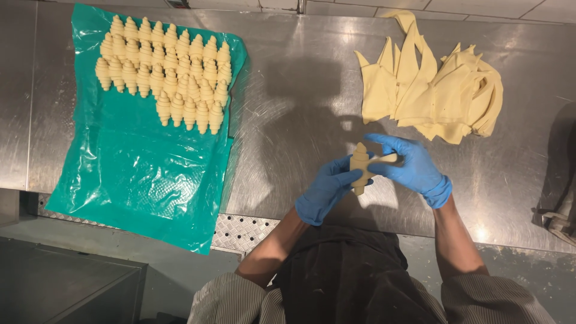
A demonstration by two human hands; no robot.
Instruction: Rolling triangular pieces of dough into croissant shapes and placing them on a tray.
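Both my hands wear blue gloves. My left hand [327, 189] and my right hand [411, 165] together hold one pale raw dough piece [360, 167], rolled into a croissant shape, with a thin tail of dough running toward my right fingers. They hold it just above the steel table [294, 120], near its front edge. A heap of cut dough triangles [432, 90] lies beyond my right hand. Several rolled raw croissants [165, 72] sit in rows on a green plastic sheet [138, 174] at the left.
The green sheet hangs over the table's front edge onto a ribbed metal strip [246, 231]. A dark lower surface [66, 282] sits at the bottom left. A dark object [558, 216] is at the right edge.
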